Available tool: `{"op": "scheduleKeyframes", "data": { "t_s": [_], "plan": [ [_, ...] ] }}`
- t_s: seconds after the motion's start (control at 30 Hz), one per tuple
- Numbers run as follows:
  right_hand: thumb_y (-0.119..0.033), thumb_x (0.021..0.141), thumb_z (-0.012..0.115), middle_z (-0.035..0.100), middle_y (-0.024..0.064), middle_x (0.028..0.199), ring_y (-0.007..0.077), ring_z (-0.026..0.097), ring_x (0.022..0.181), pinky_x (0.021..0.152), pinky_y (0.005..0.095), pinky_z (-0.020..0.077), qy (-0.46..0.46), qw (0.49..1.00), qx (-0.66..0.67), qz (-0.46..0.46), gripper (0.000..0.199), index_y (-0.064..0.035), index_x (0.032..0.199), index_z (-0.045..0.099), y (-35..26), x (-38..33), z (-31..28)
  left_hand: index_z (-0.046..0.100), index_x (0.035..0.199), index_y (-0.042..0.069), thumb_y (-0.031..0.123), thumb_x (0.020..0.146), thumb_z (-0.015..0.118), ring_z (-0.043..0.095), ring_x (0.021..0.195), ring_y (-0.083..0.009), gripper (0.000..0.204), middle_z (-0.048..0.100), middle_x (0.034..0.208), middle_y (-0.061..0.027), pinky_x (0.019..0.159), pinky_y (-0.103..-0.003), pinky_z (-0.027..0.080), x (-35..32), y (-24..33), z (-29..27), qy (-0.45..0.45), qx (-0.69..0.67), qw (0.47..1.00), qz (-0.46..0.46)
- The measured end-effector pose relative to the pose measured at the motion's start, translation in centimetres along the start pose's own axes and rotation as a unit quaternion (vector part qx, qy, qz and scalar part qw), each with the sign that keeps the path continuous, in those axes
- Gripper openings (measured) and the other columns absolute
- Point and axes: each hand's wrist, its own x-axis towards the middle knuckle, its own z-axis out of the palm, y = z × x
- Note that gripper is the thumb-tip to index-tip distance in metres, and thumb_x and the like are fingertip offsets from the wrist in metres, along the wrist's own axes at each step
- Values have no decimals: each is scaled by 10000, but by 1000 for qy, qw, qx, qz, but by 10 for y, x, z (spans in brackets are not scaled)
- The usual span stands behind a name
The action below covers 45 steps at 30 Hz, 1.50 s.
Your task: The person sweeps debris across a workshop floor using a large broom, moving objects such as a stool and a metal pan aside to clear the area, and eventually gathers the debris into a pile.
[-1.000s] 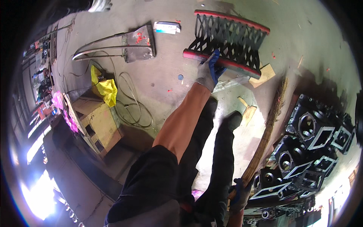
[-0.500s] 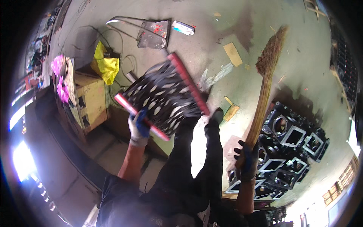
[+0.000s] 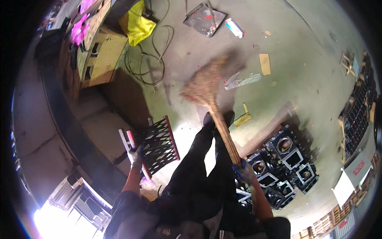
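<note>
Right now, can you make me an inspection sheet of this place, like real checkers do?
Floor: grey, brightly lit in places, littered.
Broom: bristles blurred; can't tell whether they touch the floor.
Black frame: lattice between red bars.
Clutter: dustpan with red bits, flat cardboard, small white-and-blue box.
Left hand: holds the frame by a bar at its left side.
Right hand: closed around the broom's handle.
Cables: looped cord or hose on the floor.
Surroundings: wooden box and crumpled yellow plastic at left, black metal parts at right.
</note>
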Motion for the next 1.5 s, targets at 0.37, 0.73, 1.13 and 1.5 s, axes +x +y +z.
{"op": "scheduleKeyframes", "data": {
  "t_s": [0.37, 0.73, 1.13, 1.5],
  "plan": [
    [-272, 799, 535, 620, 167, 909, 342, 595, 803, 703, 431, 472, 62, 846, -527, -44, 301, -120, 1058, 545, -166, 186, -17, 561, 929, 19, 43, 678, 718, 528, 651, -103, 297, 579, 790, -14, 595, -239, 449, -6, -194, -21, -85, 1, 992, -92],
    [-239, 834, 581, 421, -37, 540, 91, 385, 385, 330, 249, 318, 306, 932, -189, -44, 161, -132, 947, 542, -154, 95, -134, 540, 915, 20, 54, 600, 742, 452, 661, -117, 376, 529, 763, -5, 594, -262, 424, -11, -335, 39, -77, -53, 991, -94],
    [-352, 797, 582, 621, 157, 893, 321, 613, 774, 661, 416, 470, -44, 832, -531, -156, 521, -166, 1255, 413, -279, 223, 181, 517, 1039, 37, 123, 630, 749, 471, 668, -121, 478, 533, 809, -14, 594, -278, 435, -86, -298, 39, -14, -117, 950, -289],
    [-304, 800, 550, 612, 137, 897, 335, 568, 775, 682, 414, 444, 10, 844, -526, -103, 269, -136, 1010, 557, -274, 333, 165, 620, 854, 32, 75, 709, 701, 469, 540, -45, 173, 579, 677, 26, 479, -212, 397, -94, -237, 30, -62, -161, 926, -336]
  ]
}}
